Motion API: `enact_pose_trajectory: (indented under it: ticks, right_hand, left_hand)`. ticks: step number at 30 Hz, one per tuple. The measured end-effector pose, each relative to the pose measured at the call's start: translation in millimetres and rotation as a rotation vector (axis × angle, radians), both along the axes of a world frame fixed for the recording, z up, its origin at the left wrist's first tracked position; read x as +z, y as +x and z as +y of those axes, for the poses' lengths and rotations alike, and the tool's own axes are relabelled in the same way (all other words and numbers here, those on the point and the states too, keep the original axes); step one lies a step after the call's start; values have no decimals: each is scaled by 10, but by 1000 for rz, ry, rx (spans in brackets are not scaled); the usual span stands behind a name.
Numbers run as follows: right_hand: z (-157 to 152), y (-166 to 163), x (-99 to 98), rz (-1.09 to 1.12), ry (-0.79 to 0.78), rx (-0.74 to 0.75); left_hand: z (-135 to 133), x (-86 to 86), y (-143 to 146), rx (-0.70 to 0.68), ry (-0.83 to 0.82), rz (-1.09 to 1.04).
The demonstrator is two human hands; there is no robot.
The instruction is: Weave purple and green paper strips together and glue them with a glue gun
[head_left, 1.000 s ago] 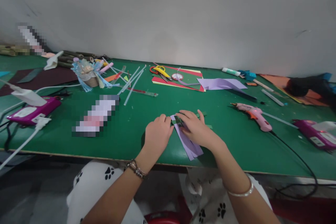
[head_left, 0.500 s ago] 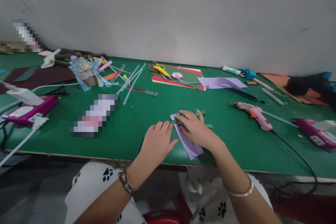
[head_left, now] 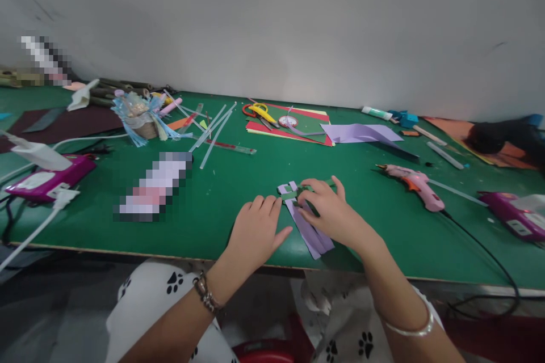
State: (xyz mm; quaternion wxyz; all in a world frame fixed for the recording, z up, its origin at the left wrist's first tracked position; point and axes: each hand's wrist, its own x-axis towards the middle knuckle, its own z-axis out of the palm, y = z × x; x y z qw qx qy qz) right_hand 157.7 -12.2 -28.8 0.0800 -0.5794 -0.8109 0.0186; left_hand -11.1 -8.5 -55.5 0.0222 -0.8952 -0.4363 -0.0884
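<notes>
woven strips: on the surface just ahead of you, lilac lengths running away and slightly left | right hand: nearer, fingers pinching a green cross strip | left hand: flat, released, just beside.

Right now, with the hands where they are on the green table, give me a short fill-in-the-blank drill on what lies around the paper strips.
1. The right hand presses on purple paper strips crossed by strips coloured ____.
2. The left hand lies flat on the table, its fingers just ____ of the strips.
3. The pink glue gun lies to the ____ of the right hand.
4. The scissors at the back have ____ handles.

Missing words: green; left; right; yellow
</notes>
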Motion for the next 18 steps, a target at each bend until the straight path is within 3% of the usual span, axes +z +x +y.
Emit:
enact_pose_trajectory:
  ticks: [7,14,18]
  right_hand:
    - [-31,-14,-8,0,33,-16]
    - [-112,106,53,-85,-39,-202]
    - [-113,136,-43,-129,-24,-179]
  left_hand:
    - [-14,28,-1,-48,-40,-3]
    - [8,46,-27,-284,-124,-101]
    - [35,65,-58,-376,-192,-174]
